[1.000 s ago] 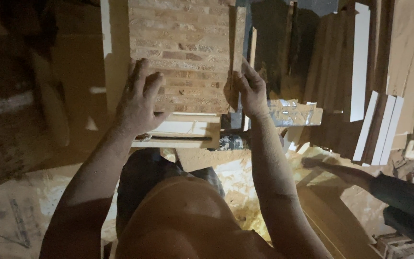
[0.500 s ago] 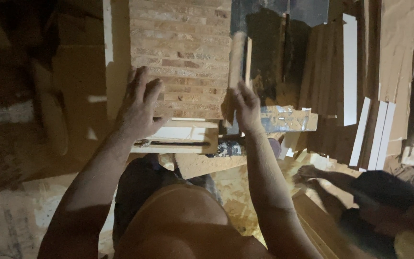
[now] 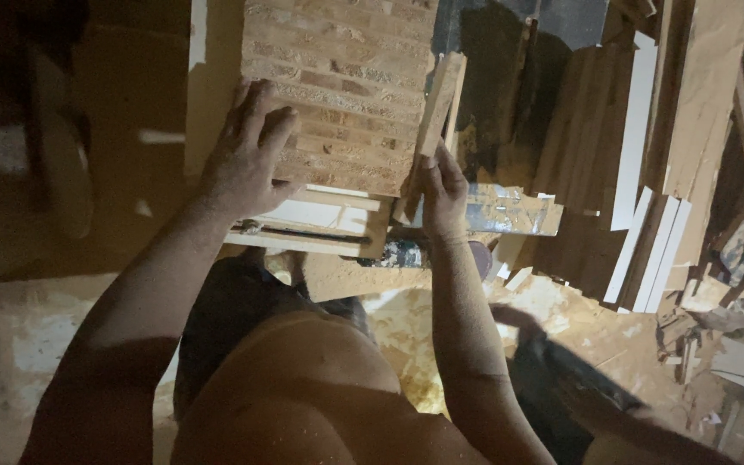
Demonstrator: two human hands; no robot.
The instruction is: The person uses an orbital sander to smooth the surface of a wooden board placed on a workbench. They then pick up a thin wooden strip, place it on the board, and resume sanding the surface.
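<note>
Left hand point(image 3: 247, 155) lies flat and open on the board stack point(image 3: 337, 86); right hand point(image 3: 443, 191) grips a narrow strip point(image 3: 435, 112).

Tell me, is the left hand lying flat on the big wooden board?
Yes, the left hand rests palm down on the wooden board.

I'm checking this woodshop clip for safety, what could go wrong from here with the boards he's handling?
The right hand pinches a thin wooden strip against the edge of the chipboard stack; raw edges and bare skin could mean splinters. The left hand only lies flat on the stack, so it might slide. Loose offcuts and sawdust crowd the dim floor, a likely trip hazard.
</note>
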